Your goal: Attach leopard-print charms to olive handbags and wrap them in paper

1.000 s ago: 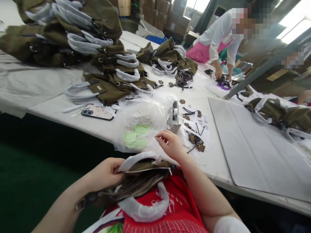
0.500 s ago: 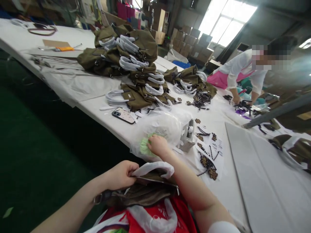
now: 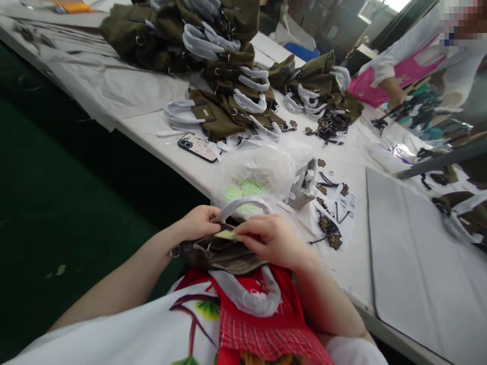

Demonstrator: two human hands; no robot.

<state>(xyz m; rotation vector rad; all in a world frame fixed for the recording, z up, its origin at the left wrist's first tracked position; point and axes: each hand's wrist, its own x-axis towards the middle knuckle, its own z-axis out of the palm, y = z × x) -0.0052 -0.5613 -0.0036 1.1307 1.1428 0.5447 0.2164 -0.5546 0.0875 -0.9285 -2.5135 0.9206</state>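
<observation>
An olive-brown handbag [image 3: 232, 261] rests unzipped against my lap, its two handles wrapped in white. My left hand [image 3: 200, 223] pinches the bag's far edge by the zipper, near the base of the far handle. Between the fingertips of my right hand [image 3: 274, 238] is a small pale-green slip [image 3: 227, 234], held at the bag's mouth. Just beyond the bag, a clear plastic bag [image 3: 258, 162] on the table contains several green slips [image 3: 247, 190].
Olive handbags [image 3: 216, 114] are piled on the white table [image 3: 148, 134]. A phone [image 3: 198, 147] lies near the edge. Dark flower-shaped charms with cords [image 3: 329, 230] lie right of the plastic bag, beside a grey board [image 3: 414, 253]. A person in a pink apron [image 3: 403, 76] works across the table.
My right hand has come back from the plastic bag to the handbag's opening, carrying a green slip. My left hand stays on the bag's edge. The view has tilted downward.
</observation>
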